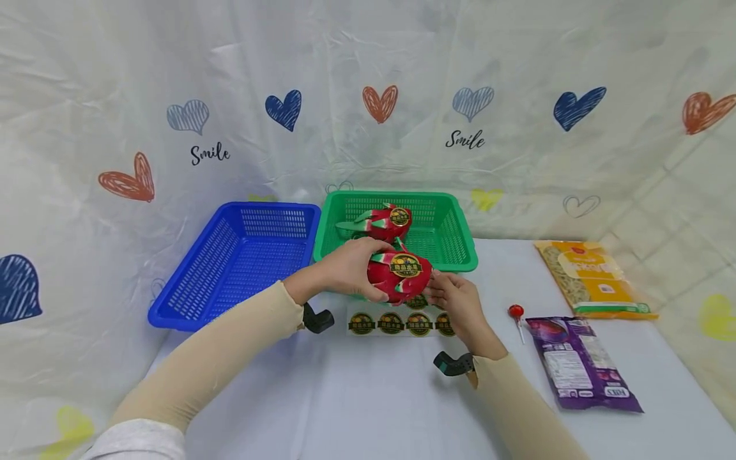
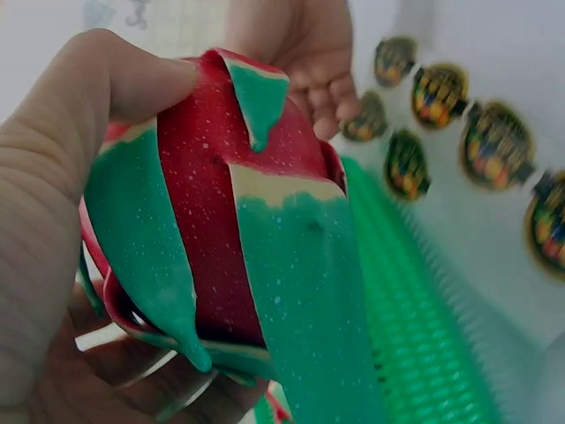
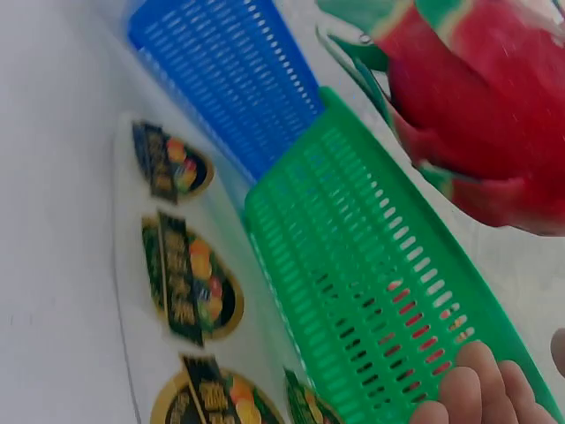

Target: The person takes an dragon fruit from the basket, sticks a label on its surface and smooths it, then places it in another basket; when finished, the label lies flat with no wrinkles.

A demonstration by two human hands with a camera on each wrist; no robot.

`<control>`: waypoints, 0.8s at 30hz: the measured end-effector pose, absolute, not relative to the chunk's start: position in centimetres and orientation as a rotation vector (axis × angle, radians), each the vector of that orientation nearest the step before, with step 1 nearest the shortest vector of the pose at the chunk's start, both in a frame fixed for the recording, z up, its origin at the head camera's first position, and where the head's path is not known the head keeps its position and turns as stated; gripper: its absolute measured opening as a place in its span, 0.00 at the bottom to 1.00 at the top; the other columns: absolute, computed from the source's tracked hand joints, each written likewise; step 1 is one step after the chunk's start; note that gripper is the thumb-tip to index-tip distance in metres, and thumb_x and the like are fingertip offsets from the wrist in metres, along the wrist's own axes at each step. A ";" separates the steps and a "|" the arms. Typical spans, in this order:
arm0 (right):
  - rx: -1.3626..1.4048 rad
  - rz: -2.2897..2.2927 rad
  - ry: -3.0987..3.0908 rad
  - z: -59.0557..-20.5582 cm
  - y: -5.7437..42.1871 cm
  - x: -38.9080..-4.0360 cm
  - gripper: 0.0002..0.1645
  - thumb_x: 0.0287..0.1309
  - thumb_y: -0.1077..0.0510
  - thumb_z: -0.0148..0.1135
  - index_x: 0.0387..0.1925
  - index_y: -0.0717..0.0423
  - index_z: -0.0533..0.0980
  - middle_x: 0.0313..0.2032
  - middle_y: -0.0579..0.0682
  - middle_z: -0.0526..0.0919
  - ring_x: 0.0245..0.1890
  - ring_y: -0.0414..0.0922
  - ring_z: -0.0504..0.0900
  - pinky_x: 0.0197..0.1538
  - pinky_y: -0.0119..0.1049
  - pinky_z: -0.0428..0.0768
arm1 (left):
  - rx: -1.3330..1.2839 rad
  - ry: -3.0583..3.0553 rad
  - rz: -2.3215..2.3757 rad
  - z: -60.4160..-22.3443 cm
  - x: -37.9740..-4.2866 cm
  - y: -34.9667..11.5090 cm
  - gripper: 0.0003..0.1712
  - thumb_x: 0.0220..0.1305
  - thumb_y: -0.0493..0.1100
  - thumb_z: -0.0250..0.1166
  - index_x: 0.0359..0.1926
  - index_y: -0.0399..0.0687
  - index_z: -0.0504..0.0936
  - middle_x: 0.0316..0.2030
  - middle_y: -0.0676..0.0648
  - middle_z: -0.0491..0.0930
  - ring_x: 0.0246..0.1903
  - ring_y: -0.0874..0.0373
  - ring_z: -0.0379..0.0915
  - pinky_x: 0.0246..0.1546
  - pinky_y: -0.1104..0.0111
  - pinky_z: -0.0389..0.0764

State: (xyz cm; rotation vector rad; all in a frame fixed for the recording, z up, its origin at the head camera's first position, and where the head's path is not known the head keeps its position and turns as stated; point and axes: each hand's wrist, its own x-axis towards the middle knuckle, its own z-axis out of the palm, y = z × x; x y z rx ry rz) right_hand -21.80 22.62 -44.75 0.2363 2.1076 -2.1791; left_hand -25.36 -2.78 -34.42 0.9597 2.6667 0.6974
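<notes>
In the head view my left hand grips a red dragon fruit with green-tipped scales, thumb on the near side. A black-and-gold oval sticker lies on the fruit's upper face. Just to its right is my right hand, fingers loosely bent; whether they touch the fruit I cannot tell. The right wrist view shows those fingertips below the fruit, apart from it. A sheet of similar stickers lies under the hands. Another stickered dragon fruit sits in the green basket.
Left of the green basket stands a blue basket. On the right of the white table lie a red lollipop, a purple packet and a yellow packet. A printed curtain hangs behind the baskets.
</notes>
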 end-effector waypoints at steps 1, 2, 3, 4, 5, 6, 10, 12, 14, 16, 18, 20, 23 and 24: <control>0.238 -2.204 2.072 -44.8 22.6 -21.9 0.26 0.80 0.47 0.51 0.59 0.67 0.74 0.35 0.38 0.85 0.40 0.36 0.86 0.48 0.28 0.85 | 0.963 2.665 0.704 -34.2 -25.8 -2.7 0.51 0.51 0.55 0.81 0.74 0.51 0.69 0.66 0.48 0.75 0.64 0.51 0.72 0.53 0.61 0.86; 0.233 -2.230 2.029 -44.9 22.6 -22.0 0.25 0.80 0.47 0.51 0.58 0.66 0.74 0.36 0.37 0.86 0.41 0.36 0.86 0.49 0.28 0.85 | 0.967 2.660 0.710 -33.9 -26.2 -2.7 0.52 0.51 0.55 0.80 0.75 0.50 0.68 0.66 0.48 0.76 0.63 0.51 0.72 0.53 0.62 0.86; 0.232 -2.260 1.983 -44.9 22.6 -22.0 0.24 0.80 0.47 0.52 0.57 0.65 0.74 0.37 0.38 0.86 0.42 0.37 0.85 0.50 0.28 0.85 | 0.969 2.660 0.709 -33.7 -26.7 -2.6 0.52 0.52 0.55 0.80 0.75 0.50 0.68 0.66 0.48 0.76 0.64 0.51 0.72 0.53 0.62 0.86; 0.232 -2.295 1.932 -45.0 22.5 -22.1 0.23 0.79 0.46 0.52 0.56 0.63 0.74 0.38 0.38 0.86 0.42 0.37 0.85 0.50 0.28 0.85 | 0.971 2.656 0.708 -33.5 -27.2 -2.5 0.52 0.52 0.54 0.80 0.75 0.50 0.67 0.66 0.48 0.76 0.64 0.52 0.73 0.53 0.62 0.86; 0.236 -2.329 1.882 -45.1 22.5 -22.2 0.22 0.79 0.46 0.53 0.55 0.61 0.74 0.39 0.38 0.87 0.43 0.37 0.85 0.51 0.28 0.85 | 0.976 2.653 0.700 -33.3 -27.7 -2.4 0.52 0.53 0.54 0.80 0.76 0.50 0.67 0.66 0.48 0.76 0.63 0.52 0.73 0.53 0.63 0.86; 0.232 -2.357 1.840 -45.1 22.4 -22.4 0.20 0.79 0.46 0.53 0.54 0.60 0.74 0.39 0.38 0.87 0.43 0.37 0.85 0.51 0.28 0.85 | 0.978 2.648 0.697 -33.2 -28.2 -2.3 0.52 0.53 0.54 0.79 0.76 0.50 0.67 0.66 0.48 0.76 0.62 0.52 0.74 0.53 0.63 0.86; 0.255 -2.451 1.727 -45.4 21.8 -22.6 0.16 0.79 0.48 0.53 0.50 0.58 0.73 0.39 0.40 0.89 0.42 0.37 0.85 0.51 0.28 0.84 | 0.970 2.650 0.676 -32.9 -30.3 -1.8 0.51 0.55 0.53 0.78 0.76 0.49 0.66 0.66 0.47 0.75 0.61 0.52 0.74 0.53 0.63 0.86; 0.266 -2.475 1.705 -45.5 21.5 -22.7 0.15 0.80 0.50 0.52 0.51 0.58 0.72 0.38 0.40 0.89 0.42 0.37 0.85 0.51 0.29 0.84 | 0.959 2.643 0.683 -33.0 -31.3 -1.4 0.51 0.55 0.53 0.78 0.77 0.50 0.65 0.67 0.46 0.73 0.60 0.52 0.74 0.52 0.63 0.86; 0.277 -2.487 1.704 -45.6 21.4 -22.7 0.15 0.80 0.50 0.52 0.52 0.59 0.72 0.38 0.40 0.89 0.41 0.36 0.85 0.50 0.29 0.85 | 0.949 2.634 0.680 -33.1 -32.3 -1.1 0.52 0.56 0.53 0.77 0.78 0.50 0.64 0.68 0.45 0.72 0.60 0.52 0.74 0.51 0.63 0.86; 0.286 -2.493 1.710 -45.7 21.3 -22.6 0.16 0.80 0.50 0.52 0.53 0.60 0.72 0.37 0.40 0.89 0.41 0.36 0.86 0.50 0.29 0.85 | 0.940 2.621 0.679 -33.3 -33.2 -0.8 0.52 0.57 0.53 0.77 0.78 0.51 0.63 0.69 0.45 0.71 0.60 0.52 0.74 0.51 0.63 0.85; 0.286 -2.492 1.721 -45.8 21.2 -22.7 0.17 0.80 0.51 0.52 0.54 0.62 0.72 0.38 0.40 0.89 0.40 0.36 0.86 0.50 0.29 0.85 | 0.933 2.612 0.654 -33.6 -34.0 -0.5 0.52 0.57 0.54 0.77 0.79 0.51 0.63 0.69 0.45 0.71 0.60 0.52 0.74 0.51 0.63 0.85; 0.294 -2.491 1.731 -45.8 21.1 -22.7 0.17 0.80 0.51 0.52 0.54 0.62 0.72 0.38 0.41 0.90 0.39 0.36 0.87 0.49 0.29 0.86 | 0.921 2.604 0.627 -33.9 -34.7 -0.3 0.52 0.58 0.55 0.76 0.79 0.51 0.62 0.69 0.45 0.71 0.60 0.52 0.74 0.52 0.63 0.85; 0.311 -2.493 1.738 -45.7 21.1 -22.7 0.16 0.79 0.52 0.53 0.53 0.62 0.73 0.37 0.41 0.90 0.39 0.36 0.87 0.48 0.30 0.86 | 0.897 2.590 0.587 -34.3 -35.6 -0.1 0.53 0.58 0.56 0.76 0.79 0.50 0.61 0.70 0.45 0.71 0.60 0.51 0.74 0.54 0.61 0.84; 0.318 -2.492 1.741 -45.7 21.1 -22.6 0.15 0.79 0.52 0.54 0.53 0.61 0.73 0.37 0.41 0.90 0.39 0.36 0.87 0.48 0.30 0.86 | 0.890 2.583 0.577 -34.4 -35.8 -0.1 0.53 0.58 0.56 0.75 0.79 0.50 0.61 0.70 0.45 0.71 0.61 0.51 0.74 0.54 0.61 0.84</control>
